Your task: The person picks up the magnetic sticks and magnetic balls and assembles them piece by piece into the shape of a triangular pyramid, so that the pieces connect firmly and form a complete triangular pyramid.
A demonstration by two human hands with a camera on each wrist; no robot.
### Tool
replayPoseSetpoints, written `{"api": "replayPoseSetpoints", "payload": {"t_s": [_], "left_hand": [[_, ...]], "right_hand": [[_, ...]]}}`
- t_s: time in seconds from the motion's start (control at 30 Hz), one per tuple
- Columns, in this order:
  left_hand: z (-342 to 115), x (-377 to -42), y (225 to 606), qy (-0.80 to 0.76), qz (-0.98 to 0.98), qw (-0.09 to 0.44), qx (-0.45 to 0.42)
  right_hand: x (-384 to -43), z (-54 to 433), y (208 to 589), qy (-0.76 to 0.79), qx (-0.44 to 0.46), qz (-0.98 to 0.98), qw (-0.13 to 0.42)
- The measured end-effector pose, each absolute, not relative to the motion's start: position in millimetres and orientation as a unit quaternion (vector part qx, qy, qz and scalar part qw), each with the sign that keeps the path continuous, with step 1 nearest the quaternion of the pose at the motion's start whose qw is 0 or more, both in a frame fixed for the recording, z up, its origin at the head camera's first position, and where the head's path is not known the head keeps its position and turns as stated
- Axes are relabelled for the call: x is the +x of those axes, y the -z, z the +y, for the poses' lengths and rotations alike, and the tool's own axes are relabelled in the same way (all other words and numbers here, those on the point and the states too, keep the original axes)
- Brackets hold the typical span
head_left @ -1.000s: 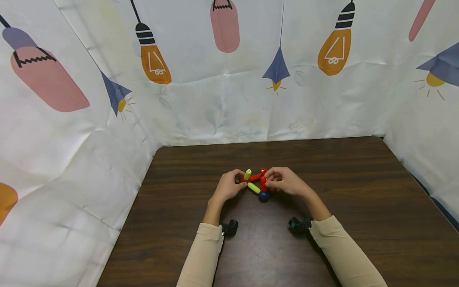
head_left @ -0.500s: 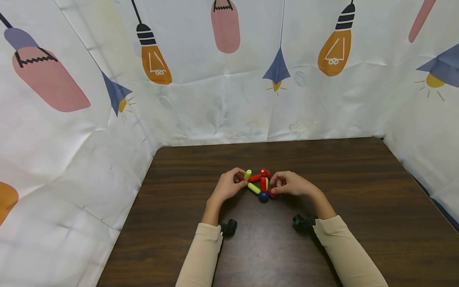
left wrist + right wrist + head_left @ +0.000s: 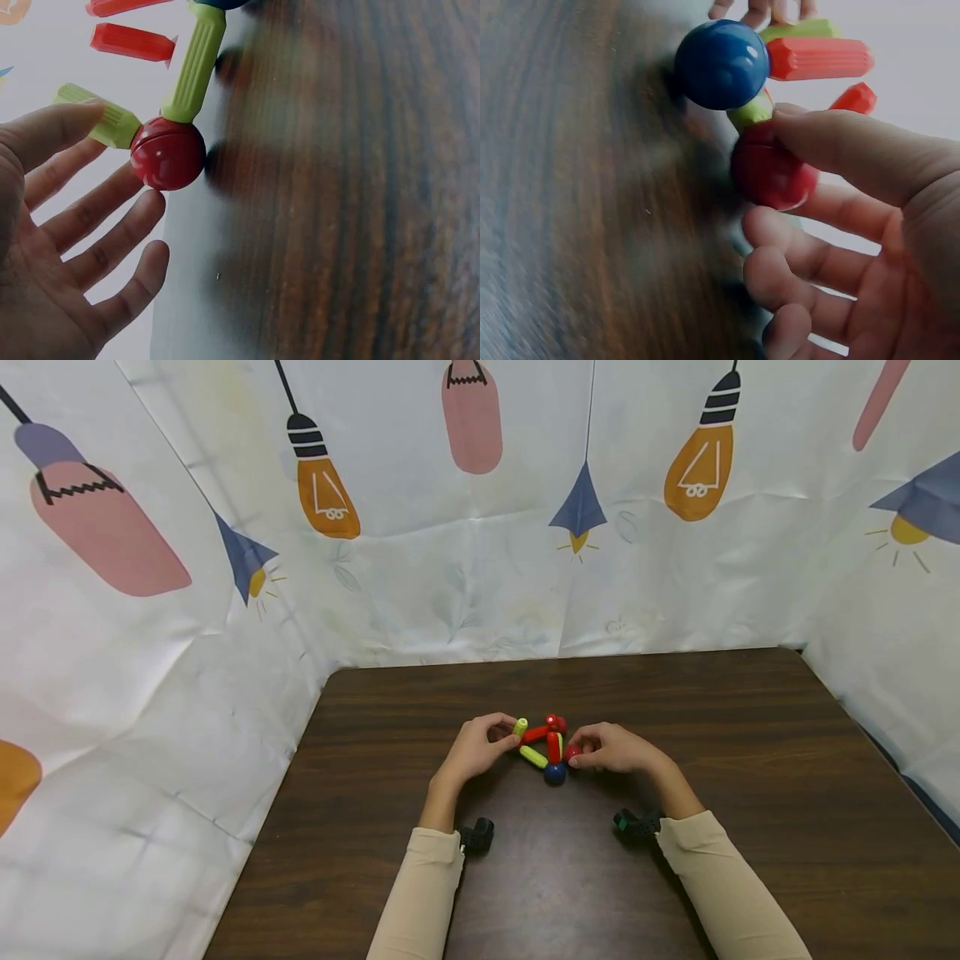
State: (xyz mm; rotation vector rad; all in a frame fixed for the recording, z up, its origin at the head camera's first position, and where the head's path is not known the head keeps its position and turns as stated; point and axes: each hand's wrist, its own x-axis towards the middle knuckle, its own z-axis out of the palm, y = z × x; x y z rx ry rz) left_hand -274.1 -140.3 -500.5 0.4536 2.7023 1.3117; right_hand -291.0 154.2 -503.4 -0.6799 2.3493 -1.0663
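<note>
A frame of magnetic-looking sticks and balls stands on the table. My left hand (image 3: 480, 747) pinches a lime green stick (image 3: 116, 124) rising from a red ball (image 3: 169, 154), its other fingers spread below. Another lime stick (image 3: 534, 757) joins that ball to a dark blue ball (image 3: 721, 65), which carries an upright red stick (image 3: 821, 58). At the right, my right hand (image 3: 615, 748) holds a second red ball (image 3: 776, 172) between thumb and fingers, beside the blue one. Farther back, a red stick (image 3: 536, 734) leads to another red ball (image 3: 560, 724).
The dark wooden table (image 3: 360, 860) spreads around the frame on all sides. A white cloth (image 3: 480, 585) printed with lamps hangs behind it and along the sides. A black wrist camera (image 3: 477, 835) sits on the left forearm, another camera (image 3: 637, 823) on the right.
My right hand has come down from beside the upright red stick to the red ball at right, uncovering the back red ball. My left hand keeps its grip; the frame has shifted slightly right.
</note>
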Motion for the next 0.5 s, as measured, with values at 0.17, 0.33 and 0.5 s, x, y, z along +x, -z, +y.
{"api": "replayPoseSetpoints", "payload": {"t_s": [0.17, 0.33, 0.5], "left_hand": [[-141, -273, 500, -0.421, 0.891, 0.07, 0.157], [-139, -273, 499, -0.423, 0.887, 0.081, 0.166], [-136, -272, 498, -0.425, 0.884, 0.088, 0.174]], "right_hand": [[-294, 158, 502, 0.451, -0.217, 0.852, 0.157], [-294, 155, 495, 0.507, -0.199, 0.833, 0.093], [-290, 149, 488, 0.528, -0.203, 0.82, 0.089]]}}
